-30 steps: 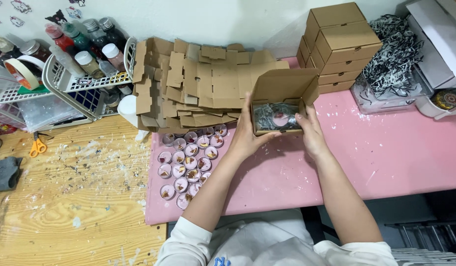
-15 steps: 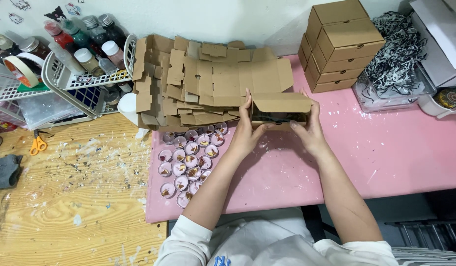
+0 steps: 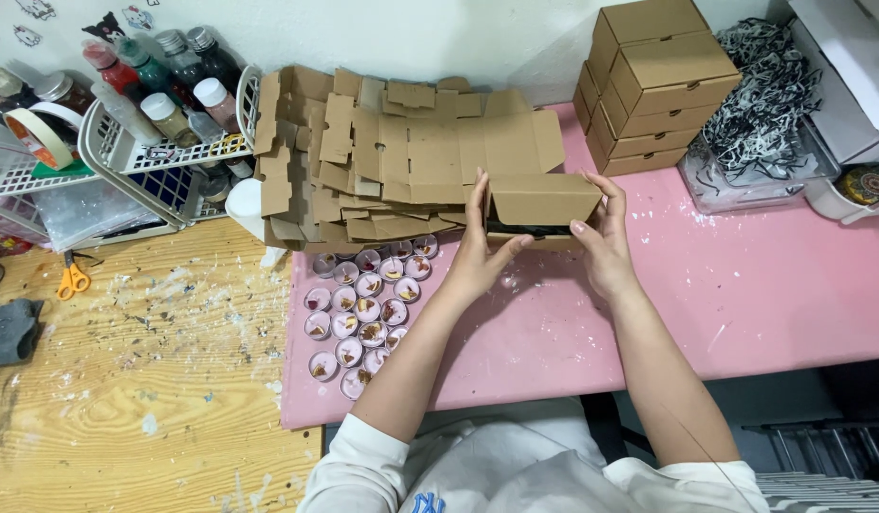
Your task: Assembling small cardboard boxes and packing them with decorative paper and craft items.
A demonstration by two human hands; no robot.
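Here, seen from above, a person holds a small brown cardboard box (image 3: 542, 204) just above the far part of a pink table (image 3: 744, 285), in front of a heap of flat unfolded cartons (image 3: 401, 157). The left hand (image 3: 482, 252) clasps the box's left end, fingers spread upward, and the right hand (image 3: 601, 242) cups its right end, pressing the lid almost closed over a dark gap. The box looks light and thin-walled, easily dented, so it is best gripped at its ends. Small round candle cups (image 3: 363, 309) sit clustered nearby, and closed boxes (image 3: 653, 81) are stacked behind
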